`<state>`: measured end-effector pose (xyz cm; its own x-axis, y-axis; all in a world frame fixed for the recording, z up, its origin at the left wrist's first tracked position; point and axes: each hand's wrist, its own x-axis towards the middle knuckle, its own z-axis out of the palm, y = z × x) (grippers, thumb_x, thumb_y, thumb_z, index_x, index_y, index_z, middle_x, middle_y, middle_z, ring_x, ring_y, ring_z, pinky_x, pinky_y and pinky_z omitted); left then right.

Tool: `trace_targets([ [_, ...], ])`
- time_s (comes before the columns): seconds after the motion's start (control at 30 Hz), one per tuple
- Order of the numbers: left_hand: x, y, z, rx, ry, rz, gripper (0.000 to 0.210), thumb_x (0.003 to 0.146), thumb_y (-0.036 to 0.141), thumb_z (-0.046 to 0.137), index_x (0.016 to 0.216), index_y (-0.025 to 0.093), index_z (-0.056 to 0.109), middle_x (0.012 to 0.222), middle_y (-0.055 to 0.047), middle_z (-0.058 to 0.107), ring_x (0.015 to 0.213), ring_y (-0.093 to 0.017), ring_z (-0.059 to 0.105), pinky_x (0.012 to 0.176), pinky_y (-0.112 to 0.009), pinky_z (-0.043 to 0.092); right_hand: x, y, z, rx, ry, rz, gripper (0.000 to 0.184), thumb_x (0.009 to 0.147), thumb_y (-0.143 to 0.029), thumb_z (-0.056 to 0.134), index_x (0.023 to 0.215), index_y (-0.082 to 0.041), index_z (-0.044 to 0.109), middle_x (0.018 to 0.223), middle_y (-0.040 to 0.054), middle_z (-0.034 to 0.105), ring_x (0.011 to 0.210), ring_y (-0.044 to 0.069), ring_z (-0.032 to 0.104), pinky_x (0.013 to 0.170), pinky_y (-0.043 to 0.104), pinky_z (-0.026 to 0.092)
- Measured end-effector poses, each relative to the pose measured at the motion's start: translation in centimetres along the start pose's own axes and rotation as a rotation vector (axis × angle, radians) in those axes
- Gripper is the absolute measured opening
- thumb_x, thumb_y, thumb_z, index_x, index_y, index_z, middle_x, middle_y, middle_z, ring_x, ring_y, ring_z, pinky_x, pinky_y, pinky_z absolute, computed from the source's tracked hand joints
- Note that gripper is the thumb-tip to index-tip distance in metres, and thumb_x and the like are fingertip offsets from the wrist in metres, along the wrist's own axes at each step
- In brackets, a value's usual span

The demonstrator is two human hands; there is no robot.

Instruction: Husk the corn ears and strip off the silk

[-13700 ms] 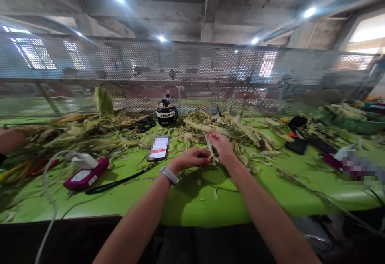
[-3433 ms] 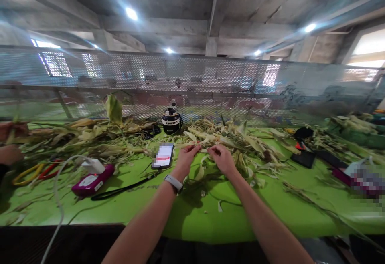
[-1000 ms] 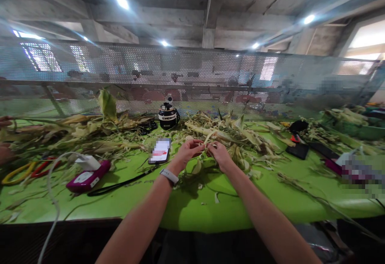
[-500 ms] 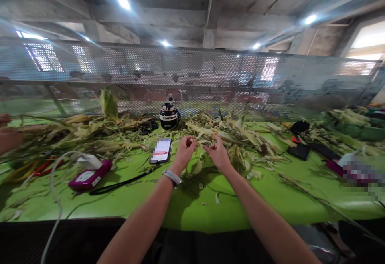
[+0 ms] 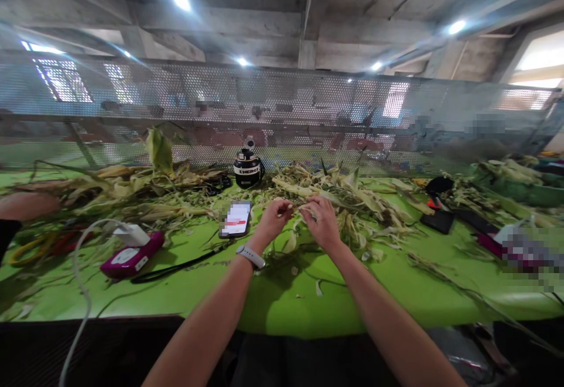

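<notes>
My left hand (image 5: 273,221), with a pale band on its wrist, is closed in a pinch over the green table. A small pale bit of corn husk shows at its fingertips. Close by on the right, my right hand (image 5: 321,222) has its fingers curled toward the thumb; what lies between them is too small to make out. Just beyond both hands spreads a heap of dry corn husks (image 5: 352,196), pale green to yellow. A loose husk piece (image 5: 291,242) lies below the hands.
Left of my hands lies a lit phone (image 5: 237,219), with a black ENERGY bottle (image 5: 247,170) behind it. A magenta power strip (image 5: 132,256) carries a white plug and cable. Another person's arm (image 5: 29,206) reaches in at far left. A perforated screen (image 5: 282,96) stands behind.
The husk strip that stretched between my hands is no longer clearly visible there. My right fingers have curled more. At far left the other person's arm has come further into view.
</notes>
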<state>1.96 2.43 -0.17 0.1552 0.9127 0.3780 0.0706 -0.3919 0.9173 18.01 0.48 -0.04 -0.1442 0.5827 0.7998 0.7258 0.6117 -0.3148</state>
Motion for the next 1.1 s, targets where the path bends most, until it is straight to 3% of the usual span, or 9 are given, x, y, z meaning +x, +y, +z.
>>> trace_targets([
  [0.07, -0.1, 0.2, 0.4, -0.096, -0.080, -0.064, 0.014, 0.068, 0.025, 0.067, 0.078, 0.017, 0.062, 0.072, -0.001, 0.062, 0.068, -0.014, 0.057, 0.068, -0.028, 0.048, 0.2, 0.3, 0.0, 0.024, 0.012, 0.024, 0.020, 0.089, -0.032, 0.051, 0.083, -0.020, 0.066, 0.102, 0.0111, 0.063, 0.101, 0.024, 0.054, 0.090, 0.037, 0.040],
  [0.17, -0.2, 0.4, 0.8, -0.153, -0.147, -0.119, 0.019, 0.065, 0.023, 0.069, 0.081, 0.017, 0.063, 0.072, 0.000, 0.063, 0.070, -0.014, 0.058, 0.071, -0.029, 0.048, 0.3, 0.7, 0.0, 0.054, -0.042, 0.122, 0.021, 0.089, -0.033, 0.049, 0.082, -0.020, 0.064, 0.088, 0.0086, 0.067, 0.088, 0.022, 0.059, 0.083, 0.034, 0.042],
  [0.4, -0.7, 1.1, 0.8, -0.122, -0.110, -0.135, 0.018, 0.069, 0.025, 0.065, 0.085, 0.017, 0.065, 0.078, 0.000, 0.066, 0.076, -0.014, 0.058, 0.075, -0.026, 0.045, 0.3, 0.3, -0.2, 0.117, -0.071, 0.275, 0.023, 0.086, -0.039, 0.048, 0.078, -0.021, 0.061, 0.077, 0.0054, 0.068, 0.074, 0.020, 0.059, 0.070, 0.028, 0.042],
  [0.63, -0.5, 0.4, 0.9, -0.177, -0.161, -0.092, 0.032, 0.064, 0.037, 0.076, 0.080, 0.017, 0.058, 0.070, 0.001, 0.063, 0.069, -0.012, 0.058, 0.071, -0.027, 0.046, 0.2, 0.1, 0.0, 0.145, -0.057, 0.349, 0.023, 0.084, -0.042, 0.048, 0.075, -0.023, 0.058, 0.071, 0.0039, 0.065, 0.067, 0.019, 0.057, 0.064, 0.027, 0.041],
  [0.83, -0.5, 0.1, 0.7, -0.175, -0.061, -0.105, 0.039, 0.062, 0.039, 0.078, 0.083, 0.018, 0.053, 0.067, 0.003, 0.062, 0.066, -0.012, 0.060, 0.068, -0.027, 0.046, 0.3, 0.3, 0.2, 0.245, 0.067, 0.476, 0.031, 0.075, -0.048, 0.059, 0.089, -0.020, 0.056, 0.079, 0.0048, 0.065, 0.068, 0.019, 0.058, 0.063, 0.028, 0.043],
  [0.97, -0.4, 0.0, 0.3, -0.228, 0.001, -0.144, 0.041, 0.062, 0.040, 0.078, 0.082, 0.019, 0.049, 0.064, 0.004, 0.062, 0.063, -0.012, 0.060, 0.068, -0.027, 0.045, 0.6, 0.3, 0.0, 0.455, 0.086, 0.605, 0.048, 0.071, -0.049, 0.064, 0.105, -0.017, 0.052, 0.056, -0.0054, 0.052, 0.050, 0.014, 0.047, 0.055, 0.026, 0.040],
  [1.1, -0.3, -0.2, 0.0, -0.246, 0.016, -0.156, 0.045, 0.059, 0.044, 0.078, 0.081, 0.020, 0.047, 0.065, 0.004, 0.062, 0.064, -0.013, 0.061, 0.069, -0.028, 0.044, 0.8, -0.2, -0.3, 0.698, 0.074, 0.622, 0.045, 0.064, -0.046, 0.071, 0.097, -0.019, 0.056, 0.063, -0.0033, 0.057, 0.056, 0.013, 0.050, 0.055, 0.025, 0.041],
])
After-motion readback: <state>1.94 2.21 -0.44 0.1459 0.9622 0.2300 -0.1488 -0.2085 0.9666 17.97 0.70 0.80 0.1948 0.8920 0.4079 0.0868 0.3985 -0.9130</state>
